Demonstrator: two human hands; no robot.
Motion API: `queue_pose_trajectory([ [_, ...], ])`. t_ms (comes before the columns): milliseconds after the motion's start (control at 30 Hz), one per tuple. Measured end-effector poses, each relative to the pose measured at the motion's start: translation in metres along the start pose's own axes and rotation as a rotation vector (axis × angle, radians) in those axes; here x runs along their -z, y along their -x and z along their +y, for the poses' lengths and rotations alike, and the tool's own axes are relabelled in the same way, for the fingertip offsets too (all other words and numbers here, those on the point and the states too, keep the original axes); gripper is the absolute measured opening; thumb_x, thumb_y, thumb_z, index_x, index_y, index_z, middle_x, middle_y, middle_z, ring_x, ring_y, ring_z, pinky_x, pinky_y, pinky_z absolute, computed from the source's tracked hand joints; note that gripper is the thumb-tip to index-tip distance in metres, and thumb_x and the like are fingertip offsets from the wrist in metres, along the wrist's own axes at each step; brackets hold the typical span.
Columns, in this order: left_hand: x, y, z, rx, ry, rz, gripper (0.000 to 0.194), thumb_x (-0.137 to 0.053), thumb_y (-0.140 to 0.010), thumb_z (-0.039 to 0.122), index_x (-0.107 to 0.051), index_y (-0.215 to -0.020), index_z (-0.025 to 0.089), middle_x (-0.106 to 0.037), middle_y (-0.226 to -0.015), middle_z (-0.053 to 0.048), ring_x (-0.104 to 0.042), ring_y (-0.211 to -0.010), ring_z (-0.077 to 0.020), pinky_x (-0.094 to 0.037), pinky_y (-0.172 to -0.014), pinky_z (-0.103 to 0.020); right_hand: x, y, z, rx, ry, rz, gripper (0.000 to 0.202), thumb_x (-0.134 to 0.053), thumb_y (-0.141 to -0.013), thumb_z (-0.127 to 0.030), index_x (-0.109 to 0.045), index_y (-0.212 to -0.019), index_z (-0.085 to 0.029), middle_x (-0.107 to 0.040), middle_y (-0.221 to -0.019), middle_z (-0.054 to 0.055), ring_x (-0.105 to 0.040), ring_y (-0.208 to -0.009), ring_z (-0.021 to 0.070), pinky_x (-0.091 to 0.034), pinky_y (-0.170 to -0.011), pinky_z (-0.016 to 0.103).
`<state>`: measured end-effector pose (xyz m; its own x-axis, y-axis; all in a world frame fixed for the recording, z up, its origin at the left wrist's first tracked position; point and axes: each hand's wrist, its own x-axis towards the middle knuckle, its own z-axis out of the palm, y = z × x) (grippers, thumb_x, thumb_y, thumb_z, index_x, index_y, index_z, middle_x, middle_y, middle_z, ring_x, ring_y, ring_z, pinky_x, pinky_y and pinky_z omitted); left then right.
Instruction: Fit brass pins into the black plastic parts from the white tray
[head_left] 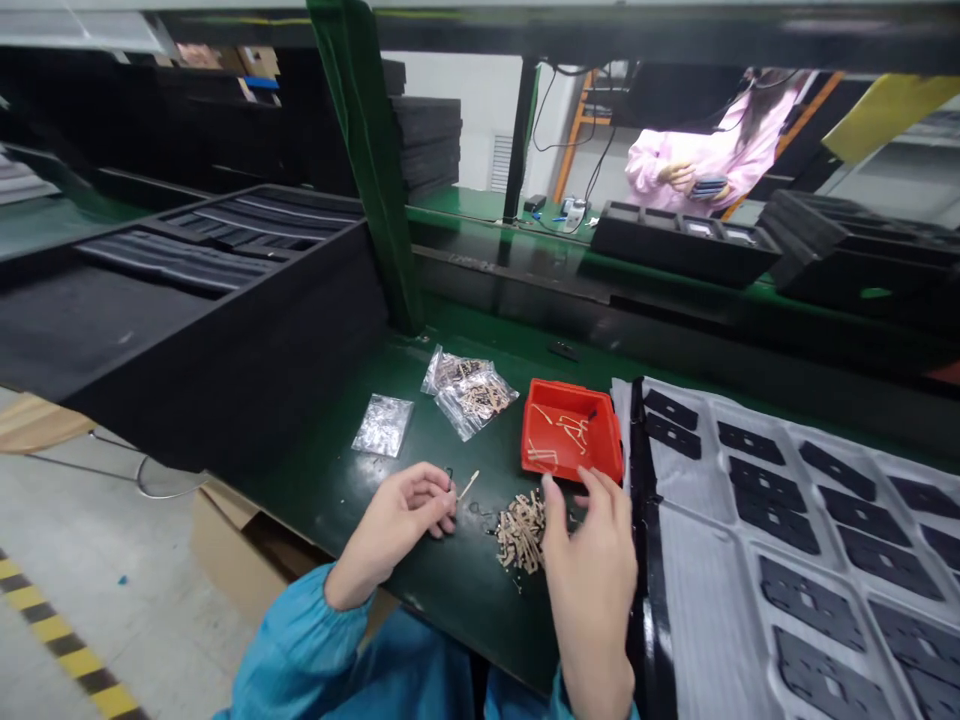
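Note:
Over the green table, my left hand (416, 515) pinches a small pale strip (469, 485), which sticks out to the right of the fingertips. A small dark loop shows just above those fingers. My right hand (592, 570) is open, thumb and fingers apart, at the right side of a pile of small tan pieces (519, 535). Behind it sits a red tray (536, 415) with a few pale strips inside. Clear bags of similar pieces (480, 395) lie behind the pile, and a flat clear bag (383, 426) rests to their left.
White trays (705, 590) with flat black parts stand at the right. A large black bin (300, 320) is at the left, beside a green post (375, 170). Across the bench, a person in pink (765, 130) holds dark items. An open carton (225, 550) stands below the table.

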<state>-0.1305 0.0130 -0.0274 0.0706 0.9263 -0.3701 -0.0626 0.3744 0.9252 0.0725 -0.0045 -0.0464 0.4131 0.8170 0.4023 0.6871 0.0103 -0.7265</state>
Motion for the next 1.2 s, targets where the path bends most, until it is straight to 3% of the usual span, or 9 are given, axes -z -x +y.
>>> queue_pose_trajectory([
  [133, -0.001, 0.002, 0.002, 0.105, 0.217, -0.097, 0.043, -0.097, -0.070, 0.043, -0.067, -0.081, 0.014, -0.081, -0.090, -0.012, -0.077, -0.078, -0.0209, -0.059, -0.067, -0.026, 0.015, 0.021, -0.015, 0.105, -0.183, -0.159, 0.028, -0.062, -0.103, -0.043, -0.073, -0.114, -0.020, -0.076, -0.107, 0.010, -0.074, -0.079, 0.0172, -0.059, -0.065, 0.026],
  [267, -0.015, 0.004, -0.004, 0.122, 0.389, -0.145, 0.044, -0.100, -0.064, 0.044, -0.071, -0.075, 0.013, -0.077, -0.094, -0.008, -0.063, -0.065, -0.0093, -0.049, -0.057, -0.020, 0.011, 0.032, -0.033, 0.173, -0.345, -0.366, 0.015, -0.060, -0.104, -0.030, -0.073, -0.109, -0.024, -0.078, -0.097, 0.001, -0.073, -0.070, 0.0100, -0.059, -0.060, 0.017],
  [600, -0.029, 0.006, -0.012, 0.063, 0.381, -0.118, 0.037, -0.095, -0.071, 0.040, -0.075, -0.083, 0.011, -0.068, -0.083, -0.006, -0.055, -0.061, -0.0106, -0.045, -0.055, -0.024, 0.008, 0.026, -0.034, 0.180, -0.442, -0.422, 0.022, -0.054, -0.105, -0.019, -0.074, -0.094, -0.023, -0.073, -0.084, 0.000, -0.074, -0.078, 0.0125, -0.060, -0.073, 0.019],
  [700, -0.034, 0.012, -0.013, -0.091, 0.308, 0.080, 0.046, -0.093, -0.076, 0.029, -0.072, -0.117, 0.023, -0.068, -0.120, -0.006, -0.061, -0.077, -0.0118, -0.051, -0.069, -0.025, 0.008, 0.025, -0.033, 0.184, -0.429, -0.384, 0.020, -0.057, -0.102, -0.017, -0.072, -0.091, -0.023, -0.072, -0.082, 0.000, -0.074, -0.077, 0.0124, -0.059, -0.069, 0.018],
  [800, -0.036, 0.020, -0.011, -0.282, 0.128, 0.185, 0.030, -0.088, -0.082, 0.023, -0.078, -0.109, 0.029, -0.060, -0.137, -0.003, -0.062, -0.092, -0.0134, -0.052, -0.082, -0.025, 0.007, 0.024, -0.033, 0.209, -0.416, -0.326, 0.017, -0.059, -0.100, -0.014, -0.071, -0.091, -0.023, -0.073, -0.083, 0.000, -0.076, -0.080, 0.0119, -0.059, -0.071, 0.016],
  [867, -0.036, 0.022, -0.008, -0.392, -0.060, 0.085, 0.009, -0.082, -0.087, 0.023, -0.085, -0.095, 0.026, -0.063, -0.132, -0.007, -0.063, -0.097, -0.0178, -0.052, -0.088, -0.028, 0.006, 0.023, -0.035, 0.246, -0.414, -0.297, 0.018, -0.058, -0.098, -0.012, -0.072, -0.095, -0.023, -0.075, -0.085, 0.000, -0.076, -0.081, 0.0115, -0.061, -0.075, 0.017],
  [933, -0.034, 0.022, -0.007, -0.455, -0.127, 0.018, 0.007, -0.081, -0.088, 0.023, -0.087, -0.088, 0.023, -0.068, -0.120, -0.010, -0.065, -0.101, -0.0221, -0.054, -0.088, -0.029, 0.006, 0.025, -0.037, 0.291, -0.411, -0.271, 0.020, -0.057, -0.097, -0.010, -0.072, -0.097, -0.023, -0.076, -0.087, 0.001, -0.076, -0.079, 0.0116, -0.062, -0.075, 0.018],
  [1067, -0.025, 0.012, -0.007, -0.516, 0.117, 0.262, 0.011, -0.077, -0.095, 0.027, -0.080, -0.086, 0.021, -0.065, -0.083, -0.001, -0.062, -0.078, -0.0132, -0.051, -0.070, -0.019, 0.018, 0.037, -0.037, 0.355, -0.352, -0.149, 0.026, -0.062, -0.091, -0.004, -0.073, -0.103, -0.024, -0.078, -0.091, 0.003, -0.077, -0.082, 0.0156, -0.064, -0.081, 0.026],
  [1200, -0.014, 0.006, 0.000, -0.596, 0.264, 0.436, 0.012, -0.071, -0.102, 0.037, -0.075, -0.100, 0.026, -0.063, -0.082, 0.004, -0.058, -0.069, -0.0085, -0.051, -0.066, -0.015, 0.027, 0.037, -0.021, 0.262, -0.161, 0.140, 0.022, -0.070, -0.090, -0.012, -0.075, -0.107, -0.026, -0.078, -0.091, 0.005, -0.076, -0.080, 0.0189, -0.064, -0.080, 0.032],
])
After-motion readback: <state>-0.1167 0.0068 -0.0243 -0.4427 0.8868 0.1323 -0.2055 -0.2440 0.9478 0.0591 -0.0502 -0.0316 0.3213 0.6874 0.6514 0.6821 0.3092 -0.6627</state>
